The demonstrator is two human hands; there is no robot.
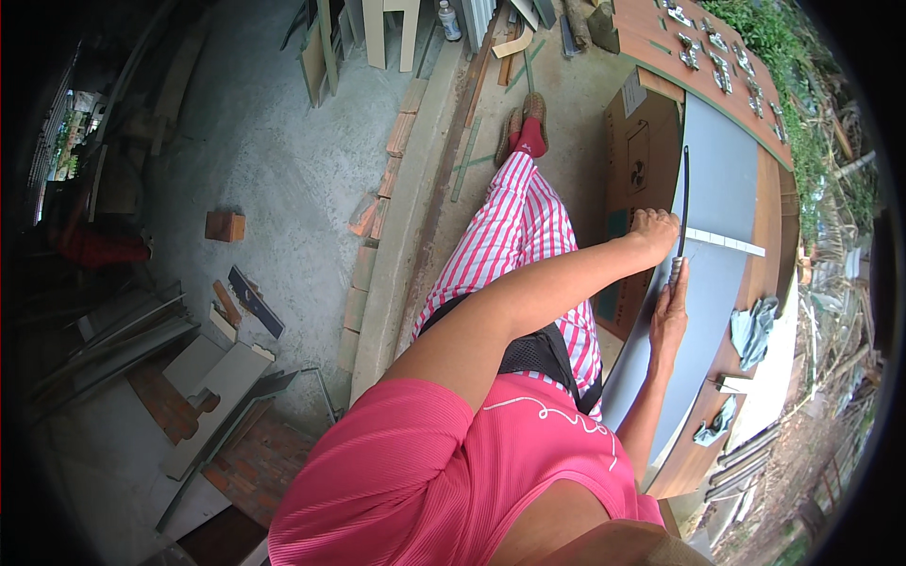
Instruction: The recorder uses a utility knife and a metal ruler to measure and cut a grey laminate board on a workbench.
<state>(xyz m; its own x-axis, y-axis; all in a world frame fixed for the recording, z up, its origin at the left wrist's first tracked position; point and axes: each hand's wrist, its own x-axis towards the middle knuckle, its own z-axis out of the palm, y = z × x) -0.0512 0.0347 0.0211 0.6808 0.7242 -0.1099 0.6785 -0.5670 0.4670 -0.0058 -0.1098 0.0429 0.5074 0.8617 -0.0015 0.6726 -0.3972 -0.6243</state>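
A grey flat panel lies on a brown wooden table top at the right. My left hand reaches across my body, its fingers curled over the panel's near edge. Just below it, my right hand grips the ridged grey handle of a long thin black blade tool. The blade runs up along the panel's surface, right beside my left hand. A white ruler-like strip lies across the panel, starting at the blade.
A cardboard box stands under the table edge beside my striped trouser leg. Grey rags and several metal fittings lie on the table. Bricks, boards and offcuts lie on the concrete floor at left.
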